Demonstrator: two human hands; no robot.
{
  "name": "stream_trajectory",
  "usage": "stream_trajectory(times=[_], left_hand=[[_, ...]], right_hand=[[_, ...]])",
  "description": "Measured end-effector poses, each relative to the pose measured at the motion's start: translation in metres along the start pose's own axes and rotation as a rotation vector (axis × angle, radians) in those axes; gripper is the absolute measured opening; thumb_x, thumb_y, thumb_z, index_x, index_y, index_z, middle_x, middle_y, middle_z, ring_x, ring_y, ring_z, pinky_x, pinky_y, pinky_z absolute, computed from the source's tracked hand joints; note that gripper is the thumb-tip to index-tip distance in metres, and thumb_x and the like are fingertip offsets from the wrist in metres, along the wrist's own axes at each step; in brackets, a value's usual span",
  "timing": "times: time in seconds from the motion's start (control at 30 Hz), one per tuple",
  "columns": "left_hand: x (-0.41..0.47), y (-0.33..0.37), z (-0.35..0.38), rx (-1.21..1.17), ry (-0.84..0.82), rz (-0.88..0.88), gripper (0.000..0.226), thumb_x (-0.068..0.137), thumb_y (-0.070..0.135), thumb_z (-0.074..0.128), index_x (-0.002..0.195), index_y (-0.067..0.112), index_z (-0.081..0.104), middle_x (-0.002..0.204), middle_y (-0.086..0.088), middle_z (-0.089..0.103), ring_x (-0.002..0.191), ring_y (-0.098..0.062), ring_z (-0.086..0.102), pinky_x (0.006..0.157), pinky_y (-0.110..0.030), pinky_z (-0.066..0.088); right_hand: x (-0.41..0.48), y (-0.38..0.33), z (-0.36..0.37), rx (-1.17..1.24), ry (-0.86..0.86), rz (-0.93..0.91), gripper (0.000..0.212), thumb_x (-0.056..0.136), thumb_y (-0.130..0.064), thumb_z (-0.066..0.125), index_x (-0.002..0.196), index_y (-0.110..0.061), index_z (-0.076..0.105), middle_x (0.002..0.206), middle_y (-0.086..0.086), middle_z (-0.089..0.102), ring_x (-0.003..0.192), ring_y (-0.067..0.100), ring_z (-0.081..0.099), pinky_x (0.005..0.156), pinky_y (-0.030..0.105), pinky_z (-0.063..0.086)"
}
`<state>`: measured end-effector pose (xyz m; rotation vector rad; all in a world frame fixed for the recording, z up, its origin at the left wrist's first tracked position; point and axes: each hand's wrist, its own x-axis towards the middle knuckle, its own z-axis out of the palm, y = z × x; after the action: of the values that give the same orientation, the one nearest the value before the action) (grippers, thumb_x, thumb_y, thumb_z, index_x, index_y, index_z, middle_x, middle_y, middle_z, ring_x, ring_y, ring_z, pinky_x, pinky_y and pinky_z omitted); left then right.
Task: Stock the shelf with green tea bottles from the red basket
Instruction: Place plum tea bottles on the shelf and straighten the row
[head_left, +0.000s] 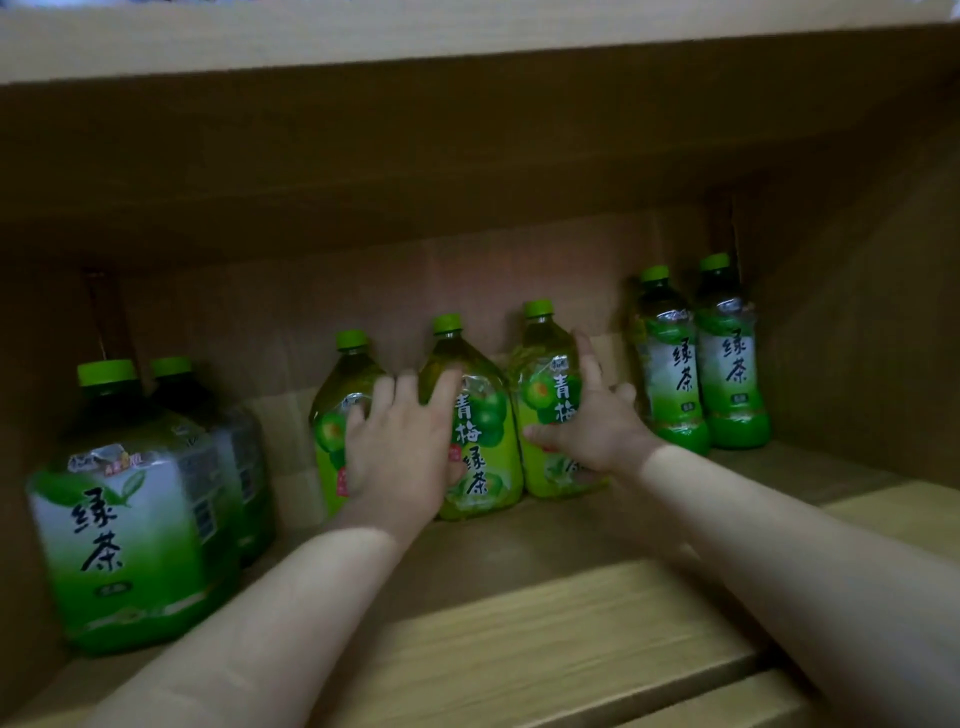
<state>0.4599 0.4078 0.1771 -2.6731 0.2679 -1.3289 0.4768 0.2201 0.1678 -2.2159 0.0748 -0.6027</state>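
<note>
Nearest to us runs the pale wooden shelf board (545, 623), light-grained at its front edge and darkening toward the back of the recess. Both our bare forearms reach over it into the shadow.

At the near left stands a large squat green tea bottle with a green cap and a white-and-green label (130, 519), upright, and just behind it, touching or nearly so, a second large bottle of the same kind (228, 452) whose label is turned partly away.

Farther in, at the middle, three yellow-green plum green tea bottles stand in a row. Our left hand (400, 452) lies flat with fingers spread across the left plum tea bottle (337, 415) and the middle plum tea bottle (478, 447), palm pressed to their fronts and not closed around either. Our right hand (592, 426) is likewise opened out, forefinger pointing up and thumb stretched left, resting against the front of the right plum tea bottle (545, 405); whether it grips we cannot tell for sure, but the fingers are not wrapped round it.

Deepest and to the right, two slim tall green tea bottles with green caps (670, 364) (732, 358) stand upright side by side near the brown back wall (363, 291), apart from our right hand.
</note>
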Motion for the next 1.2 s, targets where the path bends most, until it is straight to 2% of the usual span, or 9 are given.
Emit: stream_trajectory(times=[0.2, 0.3, 0.37, 0.5, 0.7, 0.87, 1.03, 1.1, 1.2], left_hand=[[-0.005, -0.001, 0.009, -0.014, 0.052, -0.019, 0.095, 0.068, 0.050, 0.073, 0.143, 0.038, 0.015, 0.143, -0.006, 0.035, 0.133, -0.028, 0.029, 0.101, -0.053, 0.030], [-0.005, -0.007, 0.010, -0.080, 0.001, -0.089, 0.100, 0.063, 0.058, 0.075, 0.142, 0.045, 0.014, 0.154, -0.006, 0.020, 0.141, -0.031, 0.015, 0.105, -0.064, 0.023], [-0.005, -0.011, 0.010, -0.123, -0.017, -0.108, 0.101, 0.062, 0.062, 0.074, 0.142, 0.047, 0.015, 0.156, -0.005, 0.015, 0.143, -0.029, 0.011, 0.104, -0.067, 0.022], [-0.010, -0.019, 0.012, -0.164, -0.005, -0.098, 0.098, 0.062, 0.066, 0.072, 0.142, 0.050, 0.018, 0.156, -0.005, 0.018, 0.144, -0.026, 0.011, 0.107, -0.063, 0.019], [-0.011, -0.020, 0.005, -0.169, -0.047, -0.112, 0.095, 0.063, 0.066, 0.071, 0.142, 0.050, 0.020, 0.156, -0.004, 0.020, 0.143, -0.025, 0.012, 0.107, -0.061, 0.018], [-0.006, -0.010, -0.016, -0.267, -0.072, -0.126, 0.075, 0.075, 0.053, 0.070, 0.140, 0.041, 0.036, 0.157, -0.009, 0.020, 0.143, -0.030, 0.013, 0.110, -0.057, 0.017], [0.003, 0.011, -0.056, -0.534, -0.098, 0.018, 0.032, 0.087, 0.032, 0.063, 0.119, 0.028, 0.062, 0.126, -0.006, 0.055, 0.119, -0.026, 0.048, 0.097, -0.035, 0.039], [0.004, 0.033, -0.079, -0.595, -0.129, 0.173, 0.022, 0.088, 0.027, 0.060, 0.109, 0.028, 0.067, 0.116, 0.001, 0.060, 0.108, -0.019, 0.056, 0.092, -0.030, 0.043], [-0.005, 0.083, -0.122, -0.777, -0.049, 0.370, 0.018, 0.088, 0.019, 0.058, 0.098, 0.025, 0.072, 0.097, 0.005, 0.068, 0.090, -0.010, 0.062, 0.083, -0.027, 0.048]], right_hand=[[0.004, 0.009, -0.006, -0.050, -0.003, -0.178, 0.117, 0.075, -0.029, 0.080, 0.149, -0.045, -0.009, 0.143, 0.015, 0.049, 0.121, 0.035, 0.055, 0.102, 0.043, 0.045], [0.000, 0.013, 0.001, -0.143, 0.046, -0.246, 0.108, 0.081, -0.036, 0.074, 0.147, -0.050, -0.010, 0.128, 0.022, 0.057, 0.112, 0.037, 0.058, 0.097, 0.042, 0.046], [-0.004, 0.014, 0.006, -0.200, 0.089, -0.250, 0.100, 0.085, -0.041, 0.068, 0.145, -0.054, -0.011, 0.120, 0.025, 0.054, 0.104, 0.040, 0.059, 0.092, 0.043, 0.045], [-0.015, 0.011, 0.006, -0.203, 0.116, -0.198, 0.091, 0.088, -0.044, 0.063, 0.143, -0.058, -0.008, 0.138, 0.020, 0.032, 0.113, 0.043, 0.055, 0.094, 0.049, 0.045], [-0.019, 0.000, -0.004, -0.217, 0.023, -0.130, 0.098, 0.085, -0.030, 0.068, 0.145, -0.054, -0.005, 0.146, 0.021, 0.027, 0.114, 0.041, 0.057, 0.100, 0.046, 0.045], [-0.045, -0.002, -0.040, -0.225, 0.002, -0.186, 0.078, 0.084, -0.017, 0.065, 0.148, -0.038, 0.027, 0.143, 0.016, 0.042, 0.117, 0.035, 0.054, 0.095, 0.034, 0.045], [-0.098, 0.012, -0.107, -0.285, 0.017, -0.363, 0.038, 0.085, -0.018, 0.065, 0.122, -0.025, 0.059, 0.114, 0.002, 0.066, 0.101, 0.019, 0.062, 0.092, 0.035, 0.049], [-0.124, 0.019, -0.141, -0.331, -0.066, -0.415, 0.027, 0.088, -0.022, 0.065, 0.113, -0.032, 0.063, 0.105, -0.012, 0.066, 0.097, 0.005, 0.062, 0.090, 0.027, 0.050], [-0.161, 0.032, -0.192, -0.350, -0.168, -0.420, 0.015, 0.087, -0.033, 0.061, 0.098, -0.044, 0.063, 0.091, -0.023, 0.067, 0.090, -0.006, 0.063, 0.079, 0.013, 0.051]])
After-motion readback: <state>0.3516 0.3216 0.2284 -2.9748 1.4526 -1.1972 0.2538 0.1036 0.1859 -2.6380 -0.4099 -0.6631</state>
